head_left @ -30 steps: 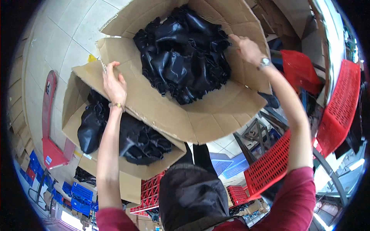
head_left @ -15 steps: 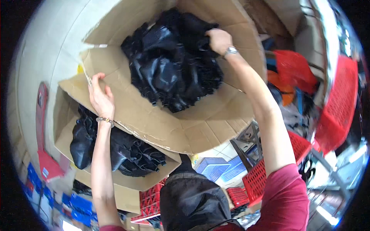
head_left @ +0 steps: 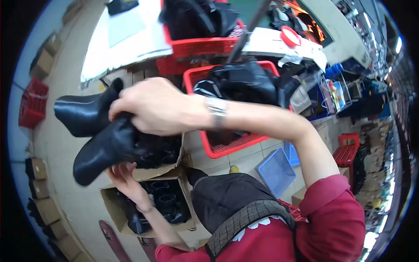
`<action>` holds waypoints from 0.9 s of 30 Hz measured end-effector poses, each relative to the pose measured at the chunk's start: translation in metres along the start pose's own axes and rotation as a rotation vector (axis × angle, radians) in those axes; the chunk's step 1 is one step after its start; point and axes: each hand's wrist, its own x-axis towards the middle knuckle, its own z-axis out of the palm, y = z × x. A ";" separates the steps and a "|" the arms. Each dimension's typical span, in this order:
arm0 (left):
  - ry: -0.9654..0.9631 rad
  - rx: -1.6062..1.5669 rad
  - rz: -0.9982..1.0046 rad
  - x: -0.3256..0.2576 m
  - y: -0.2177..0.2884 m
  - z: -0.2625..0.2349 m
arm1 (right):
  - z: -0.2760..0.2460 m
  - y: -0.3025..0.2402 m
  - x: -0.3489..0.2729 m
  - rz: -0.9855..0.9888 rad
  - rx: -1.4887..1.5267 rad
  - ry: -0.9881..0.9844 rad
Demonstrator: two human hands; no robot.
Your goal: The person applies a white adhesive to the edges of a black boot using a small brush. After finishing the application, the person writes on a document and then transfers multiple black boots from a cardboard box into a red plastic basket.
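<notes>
Two shiny black boot uppers (head_left: 104,148) hang side by side from my right hand (head_left: 152,105), whose fingers are closed round their upper ends. Just beneath the lower one is my left hand (head_left: 128,181); its fingers are apart and reach up to that piece, with the tips partly hidden. Under my left forearm stands a cardboard box (head_left: 109,205) filled with black boots or uppers (head_left: 168,198). Behind my right hand, more black pieces (head_left: 163,150) lie in a second, mostly covered box.
A red basket (head_left: 218,153) full of black pieces stands beyond my right forearm. Another red basket (head_left: 205,46) sits on the white-topped table (head_left: 152,50). Blue trays (head_left: 277,172) rest on the tiled floor at right. Red bars (head_left: 112,238) lie at lower left.
The view has turned from the large open carton to baskets and a table. My right hand has come away from the black heap and now holds two uppers; my left hand has left the carton flap.
</notes>
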 end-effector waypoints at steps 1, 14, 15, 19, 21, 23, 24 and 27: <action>0.021 -0.056 0.101 -0.031 0.030 0.027 | -0.035 -0.016 -0.046 0.066 0.106 0.111; -0.712 0.176 0.204 -0.196 0.091 0.290 | -0.063 0.093 -0.433 0.409 0.321 0.726; -0.742 0.202 0.095 -0.203 0.071 0.304 | -0.039 0.132 -0.457 0.496 0.242 0.589; -0.616 0.429 0.086 -0.207 0.011 0.307 | -0.015 0.149 -0.461 0.545 0.335 0.421; -0.586 0.376 0.046 -0.214 -0.004 0.310 | -0.022 0.147 -0.479 0.503 0.324 0.408; -0.592 0.279 -0.036 -0.215 -0.010 0.303 | -0.036 0.127 -0.477 0.456 0.269 0.408; -0.629 0.231 -0.104 -0.218 -0.009 0.301 | -0.040 0.121 -0.480 0.429 0.256 0.446; -0.525 0.216 -0.089 -0.231 -0.016 0.276 | -0.059 0.102 -0.480 0.441 0.394 0.478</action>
